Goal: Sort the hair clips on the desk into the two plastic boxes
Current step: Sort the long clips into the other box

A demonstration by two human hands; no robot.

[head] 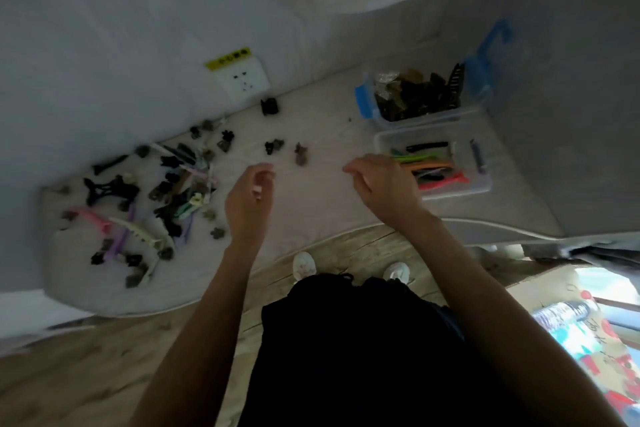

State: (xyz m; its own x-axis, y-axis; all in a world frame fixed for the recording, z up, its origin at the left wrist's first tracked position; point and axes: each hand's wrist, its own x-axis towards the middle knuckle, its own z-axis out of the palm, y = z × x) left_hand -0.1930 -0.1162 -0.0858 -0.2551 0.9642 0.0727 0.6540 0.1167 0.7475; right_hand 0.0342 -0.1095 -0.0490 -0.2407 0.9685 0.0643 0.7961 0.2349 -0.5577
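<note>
Fingers of the left hand (249, 198) are curled loosely inward above the middle of the table (322, 204), thumb and fingertips close together; something small and pale shows between them, but blur prevents telling whether it is held. Left of this hand, a heap of hair clips (149, 204) covers the table's left end: black claw clips, a pink clip, a cream one, lilac ones and small dark ones, many smeared by motion blur. A few loose small clips (301, 153) lie near the table's far edge, between the two hands. At the wall behind them sits a white socket plate (242, 78) with a yellow label whose print is unreadable.

The right hand (381, 184) hovers just beside the near box, fingers bent and partly apart, gripping nothing visible, its wrist covering that box's left corner. This clear box (481, 184) holds long slim clips in green, orange, red and black. Behind it, touching or nearly so, a blue-latched box (367, 104) is filled with dark and translucent claw clips; both stand at the table's right end.

Below the table's near edge lie a wood-grain floor (86, 381), two pale shoes (304, 265), and dark clothing. A printed carton (585, 336) is cut off at the lower right corner. A curved glass surface at the top is cropped.
</note>
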